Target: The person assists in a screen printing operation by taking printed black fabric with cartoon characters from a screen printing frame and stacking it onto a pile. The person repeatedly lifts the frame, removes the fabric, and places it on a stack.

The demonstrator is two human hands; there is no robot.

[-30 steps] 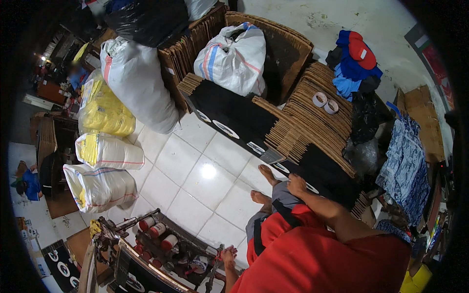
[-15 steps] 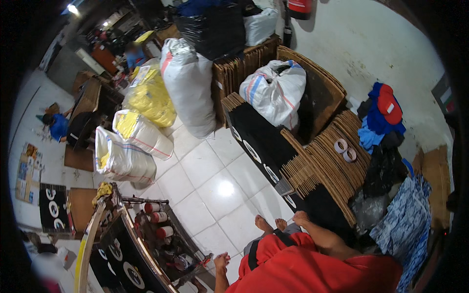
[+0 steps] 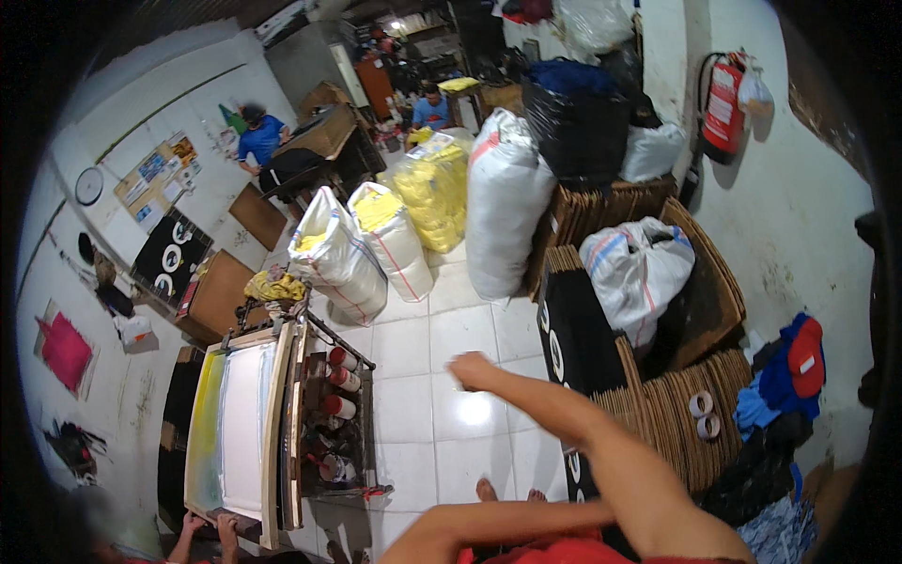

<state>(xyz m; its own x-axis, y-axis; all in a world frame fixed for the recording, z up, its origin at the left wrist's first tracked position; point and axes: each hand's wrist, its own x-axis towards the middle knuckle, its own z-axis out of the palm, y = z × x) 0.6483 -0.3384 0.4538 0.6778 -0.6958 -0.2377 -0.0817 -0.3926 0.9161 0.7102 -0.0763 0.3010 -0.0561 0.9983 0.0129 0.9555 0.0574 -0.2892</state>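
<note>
My right hand (image 3: 474,371) is stretched forward over the white tiled floor, its fingers curled in, with nothing visible in them. It is slightly blurred and touches nothing. My left forearm (image 3: 498,526) crosses low in front of me toward the right. Its hand is hidden behind my right arm. To the right of my right hand stands a stack of cardboard-edged boards (image 3: 587,320), topped with black cloth bearing white round prints. On the left, another person's hands (image 3: 225,531) grip the near end of a wooden-framed printing screen (image 3: 249,423).
Red-and-white containers (image 3: 340,406) sit on a rack beside the screen. White sacks (image 3: 338,268) and a tall sack (image 3: 507,207) stand ahead. Cardboard sheets (image 3: 695,451) with two tape rolls (image 3: 705,416) lie at right, near piled clothes (image 3: 789,385). Two people work farther back.
My view has swung left and up, bringing the screen and the other person's hands into sight. My right hand has reached forward; my left arm has come across my body.
</note>
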